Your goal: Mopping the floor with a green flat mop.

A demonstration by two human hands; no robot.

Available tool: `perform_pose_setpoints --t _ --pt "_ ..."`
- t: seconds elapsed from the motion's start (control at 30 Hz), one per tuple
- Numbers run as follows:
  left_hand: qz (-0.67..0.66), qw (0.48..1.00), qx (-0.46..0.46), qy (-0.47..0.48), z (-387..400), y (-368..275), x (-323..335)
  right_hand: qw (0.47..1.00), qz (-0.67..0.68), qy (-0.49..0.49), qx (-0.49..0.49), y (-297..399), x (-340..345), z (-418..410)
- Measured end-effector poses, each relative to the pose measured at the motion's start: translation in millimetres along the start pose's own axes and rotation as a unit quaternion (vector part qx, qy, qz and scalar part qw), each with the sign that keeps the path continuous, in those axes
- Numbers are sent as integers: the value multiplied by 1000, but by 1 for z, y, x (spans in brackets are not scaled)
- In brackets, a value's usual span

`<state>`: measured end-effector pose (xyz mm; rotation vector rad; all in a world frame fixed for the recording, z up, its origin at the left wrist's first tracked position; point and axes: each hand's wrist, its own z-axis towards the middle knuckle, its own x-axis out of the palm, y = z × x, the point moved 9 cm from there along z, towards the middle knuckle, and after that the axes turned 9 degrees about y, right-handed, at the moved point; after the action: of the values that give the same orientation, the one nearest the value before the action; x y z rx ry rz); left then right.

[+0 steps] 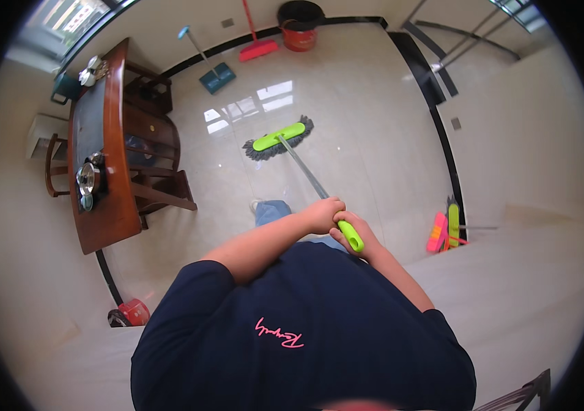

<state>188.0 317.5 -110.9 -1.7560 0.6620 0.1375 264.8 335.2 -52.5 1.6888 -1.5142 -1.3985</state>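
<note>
A dust mop with a lime-green plate [277, 137] and grey fringe lies flat on the pale tiled floor in front of me. Its metal pole [302, 165] slants back towards my body and ends in a green grip [351, 236]. My left hand [324, 215] is closed around the pole just above that grip. Right behind it, touching it, my right hand [360, 232] wraps the green grip, whose end with its hanging hole sticks out past the fingers. One shoe and a blue trouser leg [272, 211] show beneath my left forearm.
On my left stand a wooden tea table [117, 174] with a kettle [88, 176] and a wooden chair [156, 133]. Along the far wall are a teal dustpan [217, 78], a red broom [258, 50] and a red bucket [299, 39]. Brushes [438, 232] lie by the right wall.
</note>
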Motion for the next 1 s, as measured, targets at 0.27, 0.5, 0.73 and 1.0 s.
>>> perform_pose_setpoints --t 0.27,0.5,0.73,1.0 --pt "89 988 -83 95 -4 -44 62 995 30 -76 -56 -1 -1 -119" --pt "132 976 -127 116 3 -32 74 984 -21 -31 -173 2 7 -111" --pt "135 965 -144 174 -6 12 68 990 37 -44 -129 -32 40 -78" --pt "33 985 -163 37 -49 121 -39 997 45 14 -60 24 81 68"
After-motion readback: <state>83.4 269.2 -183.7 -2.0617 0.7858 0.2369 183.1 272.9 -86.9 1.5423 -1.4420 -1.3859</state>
